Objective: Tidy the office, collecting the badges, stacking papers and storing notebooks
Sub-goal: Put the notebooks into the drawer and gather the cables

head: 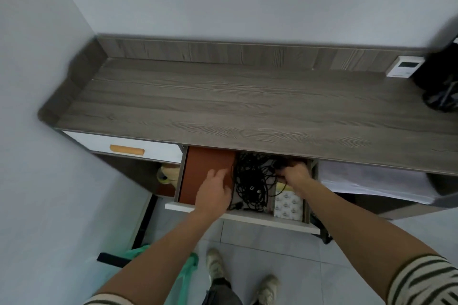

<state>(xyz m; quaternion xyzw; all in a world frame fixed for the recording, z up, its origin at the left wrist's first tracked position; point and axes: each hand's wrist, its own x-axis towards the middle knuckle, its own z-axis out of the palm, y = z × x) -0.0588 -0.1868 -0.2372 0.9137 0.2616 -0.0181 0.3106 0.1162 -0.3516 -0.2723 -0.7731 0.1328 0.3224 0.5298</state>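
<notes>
The left hand lies flat, fingers spread, on the rust-brown flat notebook in the open white drawer, against its left wall. Beside it, the right hand grips the tangled black cables near the right wall.

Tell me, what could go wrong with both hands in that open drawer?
The right hand seems to grip the tangled black cables; pulling could drag the whole knot out, or shift the brown notebook under the left hand. The open drawer juts toward the person's legs, so bumping it seems possible.
</notes>
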